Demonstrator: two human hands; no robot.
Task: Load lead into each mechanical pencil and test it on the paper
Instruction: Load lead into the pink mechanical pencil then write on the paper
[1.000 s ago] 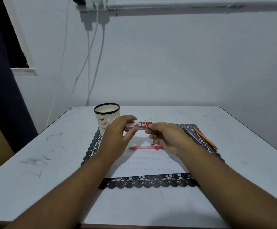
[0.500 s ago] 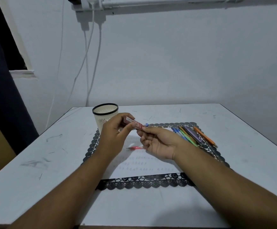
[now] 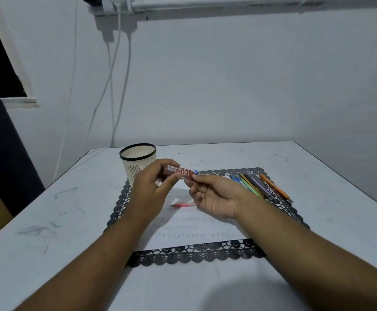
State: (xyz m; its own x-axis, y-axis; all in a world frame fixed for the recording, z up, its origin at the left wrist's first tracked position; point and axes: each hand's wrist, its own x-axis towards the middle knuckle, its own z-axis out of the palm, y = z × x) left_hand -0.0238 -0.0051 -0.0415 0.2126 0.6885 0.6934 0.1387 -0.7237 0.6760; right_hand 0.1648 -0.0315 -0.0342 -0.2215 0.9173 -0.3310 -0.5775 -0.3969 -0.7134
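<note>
Head view: both hands are raised just above a sheet of paper [image 3: 196,239] that lies on a black lace-edged mat [image 3: 279,212] on a white table [image 3: 70,221]. The left hand [image 3: 148,194] pinches a red lead case [image 3: 178,171] between thumb and fingertips, holding its left half; the case is tilted, its right end lower. The right hand [image 3: 214,198] is turned palm up, its fingers loosely curled, and its thumb and forefinger meet at the right end of the case; whether they grip the case itself or something drawn out of it cannot be told. A small blue tip shows just past that end of the case.

Beneath the hands a red pencil [image 3: 183,205] lies flat on the paper, its point towards the left, partly hidden by the right hand. The paper carries rows of faint pencil marks nearer the person.

To the right, on the far right part of the mat, a row of pencils [image 3: 255,184] in blue, green, purple and orange lies side by side, slanting away to the left; the orange one [image 3: 275,187] is outermost, its tip reaching past the mat's edge onto the table.

A cream slotted cup [image 3: 138,162] with a black rim stands upright at the far left corner of the mat, behind the left hand. White cables [image 3: 115,86] hang down the wall behind the table
</note>
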